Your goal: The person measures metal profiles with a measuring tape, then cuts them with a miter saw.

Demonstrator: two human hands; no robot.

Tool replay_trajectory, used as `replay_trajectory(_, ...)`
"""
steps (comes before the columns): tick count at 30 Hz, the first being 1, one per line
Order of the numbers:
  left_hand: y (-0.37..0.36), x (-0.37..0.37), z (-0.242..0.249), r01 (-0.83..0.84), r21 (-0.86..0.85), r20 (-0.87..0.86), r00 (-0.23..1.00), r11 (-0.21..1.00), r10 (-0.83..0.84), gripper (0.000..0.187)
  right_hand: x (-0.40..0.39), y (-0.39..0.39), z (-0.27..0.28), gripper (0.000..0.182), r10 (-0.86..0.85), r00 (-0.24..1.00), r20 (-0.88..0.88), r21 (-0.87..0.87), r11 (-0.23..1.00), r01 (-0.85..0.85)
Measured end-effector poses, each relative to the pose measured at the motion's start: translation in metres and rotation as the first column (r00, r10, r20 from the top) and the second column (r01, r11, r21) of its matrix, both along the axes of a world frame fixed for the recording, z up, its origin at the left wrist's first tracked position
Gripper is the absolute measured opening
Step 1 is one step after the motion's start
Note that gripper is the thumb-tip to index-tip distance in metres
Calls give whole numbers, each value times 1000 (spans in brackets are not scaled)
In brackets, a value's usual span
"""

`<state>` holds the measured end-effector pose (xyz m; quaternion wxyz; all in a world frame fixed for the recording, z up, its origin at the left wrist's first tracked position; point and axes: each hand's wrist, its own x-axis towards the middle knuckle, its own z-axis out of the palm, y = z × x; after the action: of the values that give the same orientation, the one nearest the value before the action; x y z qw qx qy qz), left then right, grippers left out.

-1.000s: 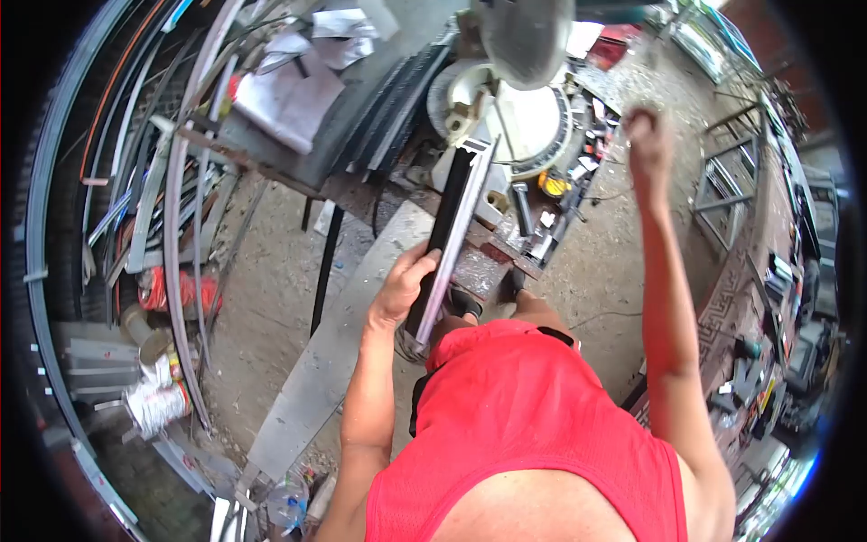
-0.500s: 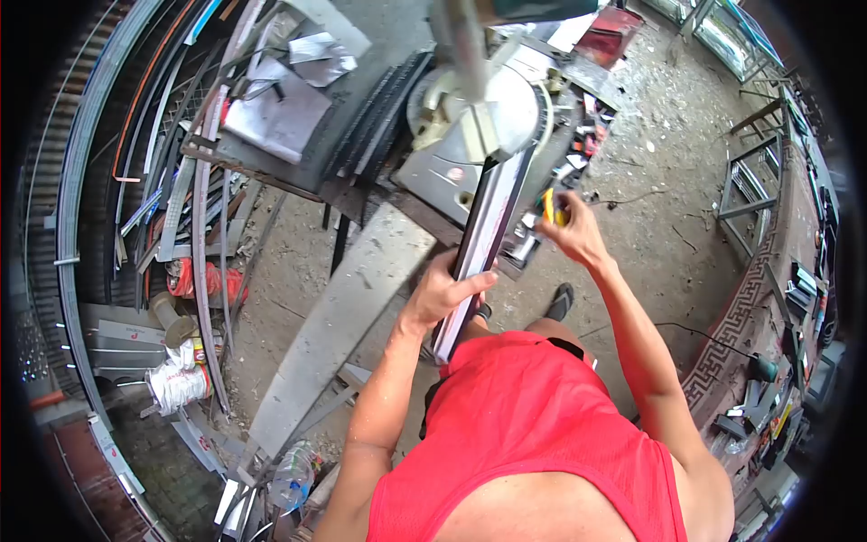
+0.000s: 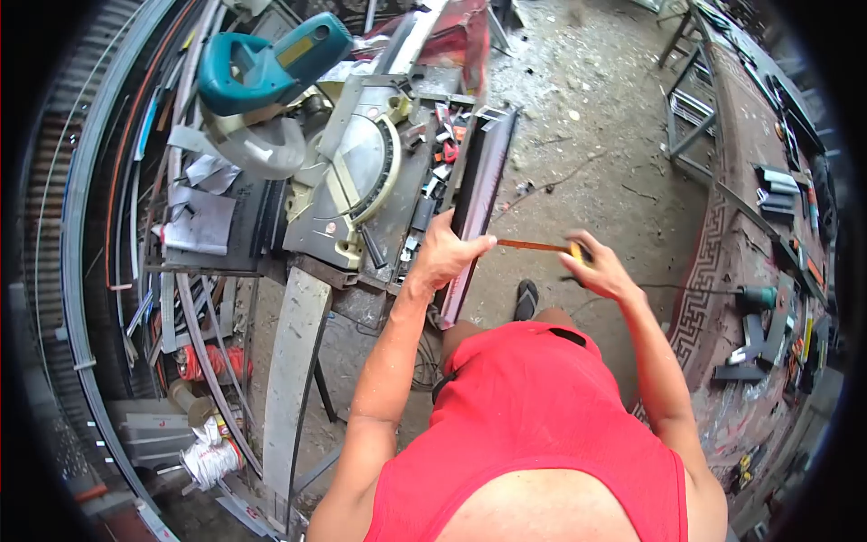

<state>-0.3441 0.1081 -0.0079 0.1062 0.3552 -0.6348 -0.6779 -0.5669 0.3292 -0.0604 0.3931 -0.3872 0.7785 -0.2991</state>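
Note:
My left hand [image 3: 446, 252] is wrapped round a long metal profile [image 3: 483, 172], dark at its edges with a pale strip along the middle, which slants up and away from my lap. My right hand [image 3: 600, 266] grips a yellow and black tape measure [image 3: 579, 253]. An orange-looking tape blade [image 3: 533, 245] stretches from it to the thumb of my left hand, beside the profile. Left of the profile stands a miter saw [image 3: 357, 176] with a teal handle [image 3: 262, 68] and a round base.
Small offcuts [image 3: 439, 163] lie beside the saw. Metal strips and papers [image 3: 200, 219] are at the left. A patterned surface [image 3: 704, 307] at the right bears tools and metal pieces. A metal frame [image 3: 691, 122] stands at the upper right.
The profile has come away from the saw and now lies to its right in my left hand. The tape blade now shows pulled out between my hands. The view has turned.

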Motion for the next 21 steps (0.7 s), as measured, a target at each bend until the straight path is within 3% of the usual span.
replay_trajectory(1, -9, 0, -6, -33, 35, -28, 999, 999, 34, 32, -18, 27, -10, 49, 14, 998, 59, 76, 997, -19)
replay_trajectory(2, -14, -4, -7, -127, -19, -30, 991, 992, 127, 27, -35, 59, -43, 41, 111, 994, -22, -81, 990, -112)
replay_trajectory(4, -16, -22, -8, -407, -372, 4, 898, 834, 441, 31, -47, 95, -45, 30, 61, 975, 212, 235, 966, -111)
replay_trajectory(6, -30, -39, -25, -550, -465, 94, 748, 693, 657, 49, -44, 123, -71, 29, 53, 969, 243, 257, 959, -117)
replay_trajectory(9, -35, -73, -19, -630, -603, -131, 683, 490, 718, 60, -23, 127, -93, 30, -166, 892, 420, 179, 979, 98)
replay_trajectory(10, -36, -82, -23, -639, -653, -206, 666, 406, 717, 60, -16, 125, -108, 31, -258, 816, 518, 157, 966, 205)
replay_trajectory(11, -34, -89, -18, -696, -639, -374, 654, 329, 657, 56, -10, 115, -105, 31, -287, 756, 588, 132, 957, 260)
replay_trajectory(12, -33, -93, -13, -672, -653, -316, 661, 349, 680, 54, -2, 106, -103, 31, -313, 687, 656, 113, 941, 320)
replay_trajectory(14, -38, -100, -13, -648, -745, -420, 638, 157, 645, 47, 7, 87, -94, 30, -299, 665, 684, 84, 938, 335)
replay_trajectory(18, -45, -100, -12, -680, -712, -471, 647, 175, 599, 41, 23, 46, -62, 30, -199, 716, 670, -48, 950, 309)
replay_trajectory(20, -45, -94, -10, -701, -636, -451, 676, 321, 584, 59, 30, 27, -41, 31, -169, 744, 647, -103, 947, 305)
replay_trajectory(21, -44, -91, -8, -726, -563, -482, 677, 395, 557, 46, 33, 18, -28, 32, -151, 771, 619, -117, 953, 281)
